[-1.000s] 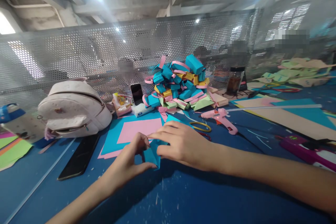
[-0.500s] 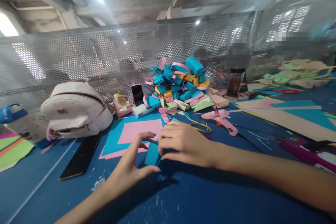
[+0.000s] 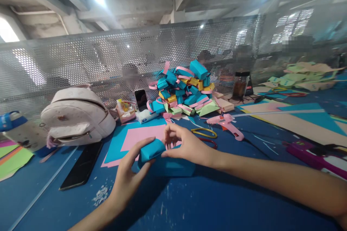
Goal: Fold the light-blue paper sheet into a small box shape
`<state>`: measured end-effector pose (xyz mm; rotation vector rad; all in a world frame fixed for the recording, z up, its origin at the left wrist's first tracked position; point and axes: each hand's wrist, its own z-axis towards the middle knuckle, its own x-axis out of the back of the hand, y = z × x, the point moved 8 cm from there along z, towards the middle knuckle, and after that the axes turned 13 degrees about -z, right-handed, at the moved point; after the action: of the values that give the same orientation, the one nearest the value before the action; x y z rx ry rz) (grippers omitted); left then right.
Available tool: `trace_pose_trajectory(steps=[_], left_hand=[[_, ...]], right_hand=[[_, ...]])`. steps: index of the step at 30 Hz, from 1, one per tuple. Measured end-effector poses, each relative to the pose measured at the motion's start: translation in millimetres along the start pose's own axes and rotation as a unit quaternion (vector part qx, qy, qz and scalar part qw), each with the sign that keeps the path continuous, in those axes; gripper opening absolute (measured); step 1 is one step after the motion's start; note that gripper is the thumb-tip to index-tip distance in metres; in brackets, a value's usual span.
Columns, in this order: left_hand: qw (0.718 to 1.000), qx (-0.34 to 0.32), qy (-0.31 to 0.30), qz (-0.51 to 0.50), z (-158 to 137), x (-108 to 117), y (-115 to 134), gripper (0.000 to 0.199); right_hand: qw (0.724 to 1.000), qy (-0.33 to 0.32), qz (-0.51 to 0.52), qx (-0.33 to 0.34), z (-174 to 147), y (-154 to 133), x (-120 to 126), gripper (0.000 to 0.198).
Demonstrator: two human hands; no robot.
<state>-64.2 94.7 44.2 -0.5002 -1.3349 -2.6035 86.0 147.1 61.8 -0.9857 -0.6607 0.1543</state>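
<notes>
A folded blue paper box (image 3: 173, 168) is in front of me, its long side low over the table and its left end raised toward me. My left hand (image 3: 126, 175) grips that left end between thumb and fingers. Curled in at the top edge, my right hand (image 3: 191, 148) has its thumb and fingertips on the paper; the exact pinch is partly hidden. Just beyond lie pink (image 3: 143, 133) and blue sheets (image 3: 115, 148). A pink hot glue gun (image 3: 229, 125) rests to the right, near scissors with a yellow handle (image 3: 208, 132).
A pile of folded paper pieces (image 3: 187, 86) stands against the perforated metal screen (image 3: 103, 57). A white backpack (image 3: 78, 115), a black phone (image 3: 81, 168) and a bottle (image 3: 24, 133) are on the left. Paper sheets (image 3: 292, 119) and a purple tool (image 3: 306, 153) lie right.
My left hand, formerly open around the box, has closed on its end and raised it. More of the box shows now. My right hand has turned, fingers curling at its top edge.
</notes>
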Motion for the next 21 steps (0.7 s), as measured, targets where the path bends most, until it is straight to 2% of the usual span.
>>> trace_pose_trajectory(steps=[3,6,9,12,16,21], left_hand=[[1.000,-0.019,0.006,0.010,-1.2,3.2,-2.6,0.041],[0.999,-0.046,0.007,0.003,-1.9,4.0,-2.4,0.041],[0.998,-0.058,-0.016,-0.010,-1.1,1.6,0.0,0.035],[0.997,-0.062,-0.039,-0.003,-0.4,-0.3,4.4,0.032],[0.996,-0.065,-0.054,0.000,0.0,-1.8,8.9,0.031],[0.997,-0.063,-0.053,-0.002,1.2,-2.3,11.2,0.029]], right_hand=[[0.989,-0.019,0.118,-0.084,-0.5,20.5,-12.3,0.049],[0.972,-0.062,0.179,-0.140,-3.5,31.1,-24.9,0.047],[0.952,-0.127,0.227,-0.160,-7.4,31.0,-36.2,0.039],[0.921,-0.182,0.291,-0.184,-12.9,29.6,-46.0,0.038],[0.890,-0.218,0.333,-0.221,-19.8,31.7,-56.3,0.035],[0.879,-0.226,0.358,-0.219,-23.1,28.5,-62.9,0.031]])
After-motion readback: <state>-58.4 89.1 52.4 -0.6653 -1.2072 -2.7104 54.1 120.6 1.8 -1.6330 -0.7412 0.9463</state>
